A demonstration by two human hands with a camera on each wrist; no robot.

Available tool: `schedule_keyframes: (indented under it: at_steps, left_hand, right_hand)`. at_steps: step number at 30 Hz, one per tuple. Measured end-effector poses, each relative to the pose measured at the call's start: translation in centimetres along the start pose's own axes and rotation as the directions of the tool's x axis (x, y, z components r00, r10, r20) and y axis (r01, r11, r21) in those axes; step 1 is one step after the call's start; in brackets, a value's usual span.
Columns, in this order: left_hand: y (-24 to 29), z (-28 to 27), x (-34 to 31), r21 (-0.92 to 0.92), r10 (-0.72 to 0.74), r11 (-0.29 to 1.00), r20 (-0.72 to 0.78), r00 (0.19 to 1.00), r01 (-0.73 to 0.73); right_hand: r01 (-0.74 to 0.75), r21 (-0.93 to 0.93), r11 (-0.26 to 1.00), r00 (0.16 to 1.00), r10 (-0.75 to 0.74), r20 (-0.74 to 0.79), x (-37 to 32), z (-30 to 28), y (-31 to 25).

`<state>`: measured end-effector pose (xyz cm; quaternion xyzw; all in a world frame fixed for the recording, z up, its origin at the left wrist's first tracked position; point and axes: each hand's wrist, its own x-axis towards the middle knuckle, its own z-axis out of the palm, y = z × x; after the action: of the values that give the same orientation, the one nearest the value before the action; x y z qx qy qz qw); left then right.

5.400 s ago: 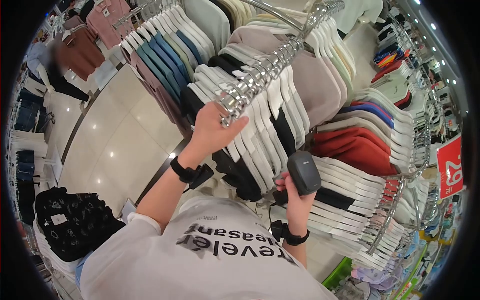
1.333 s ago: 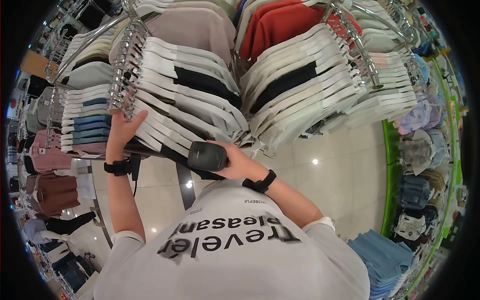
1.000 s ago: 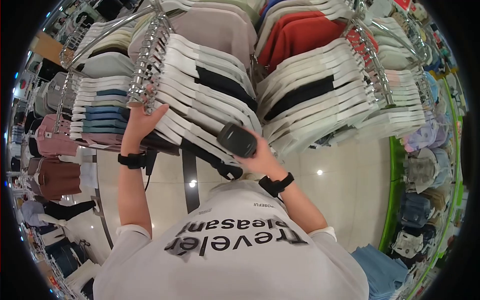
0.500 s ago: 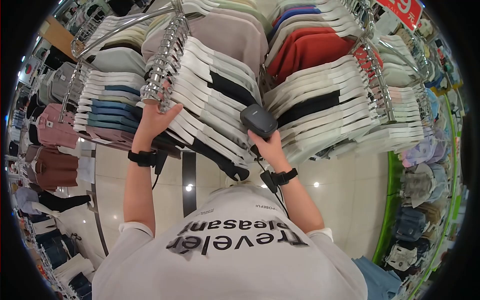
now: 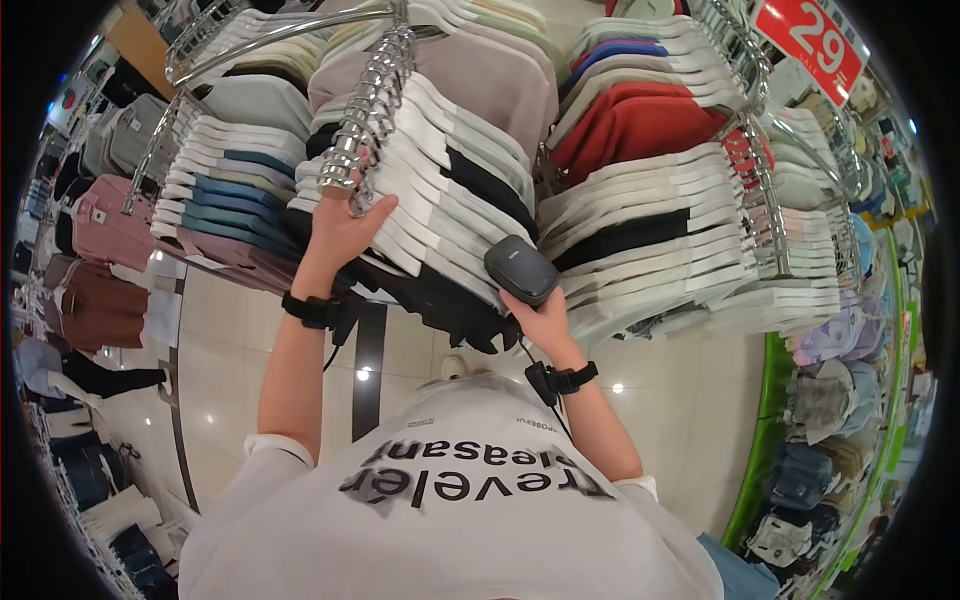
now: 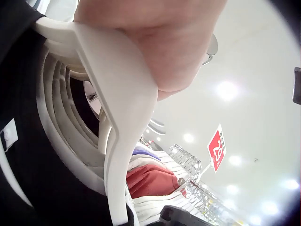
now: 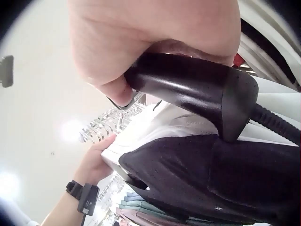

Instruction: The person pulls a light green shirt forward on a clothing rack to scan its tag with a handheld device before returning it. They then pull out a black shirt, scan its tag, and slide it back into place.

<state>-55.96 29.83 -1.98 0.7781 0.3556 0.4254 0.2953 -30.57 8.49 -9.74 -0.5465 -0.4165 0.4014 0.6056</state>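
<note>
My left hand is at the front end of a chrome rail, its fingers curled behind the hanger hooks. In the left wrist view it holds the shoulder of a white hanger, fingertips hidden. My right hand grips a black handheld barcode scanner by its handle, head up, over the row's outer ends. A coiled cord leaves the handle's base in the right wrist view. Below the scanner hangs a black garment, at the front of a row of white-covered hangers.
Right of this row stands another rack of white-covered hangers, with a red garment behind. Blue and green tops hang at left. A red sale sign rises at upper right. Pale tiled floor runs beneath the racks.
The head view has swung round since the oldest frame. The scanner has moved from near my body to over the garments, turning. More of the front black garment shows now; my left hand keeps its place.
</note>
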Motion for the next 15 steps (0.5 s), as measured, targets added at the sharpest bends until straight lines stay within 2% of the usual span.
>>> schedule_keyframes:
  at_steps: [3,6,8,10,11,15]
  left_hand:
    - [0.0,0.7,-0.2,0.118,-0.024,0.992,-0.117,0.993,0.038]
    - [0.8,0.8,-0.2,0.230,-0.113,0.964,-0.111,0.987,0.136]
    - [1.6,1.2,-0.4,0.211,-0.139,0.962,-0.168,0.976,0.174]
    - [4.2,0.6,0.0,0.231,-0.344,0.906,-0.089,0.935,0.355]
    - [3.8,0.7,-0.1,0.264,-0.317,0.905,-0.107,0.942,0.335]
    - [4.1,0.7,0.0,0.288,-0.365,0.878,-0.114,0.924,0.382]
  right_hand:
    - [0.039,-0.030,0.999,0.999,-0.040,-0.033,-0.2,-0.2,-0.8]
    - [0.031,-0.057,0.998,0.998,-0.034,-0.047,-0.6,-0.5,-2.1]
    - [0.089,-0.099,0.991,0.991,-0.098,-0.086,-0.8,-0.4,-2.8]
    - [0.085,-0.103,0.991,0.992,-0.094,-0.088,-1.1,-0.1,-3.6]
    - [0.074,-0.113,0.991,0.992,-0.085,-0.094,-1.3,-0.2,-3.6]
    - [0.068,-0.125,0.990,0.995,-0.078,-0.070,-1.9,0.4,-4.8]
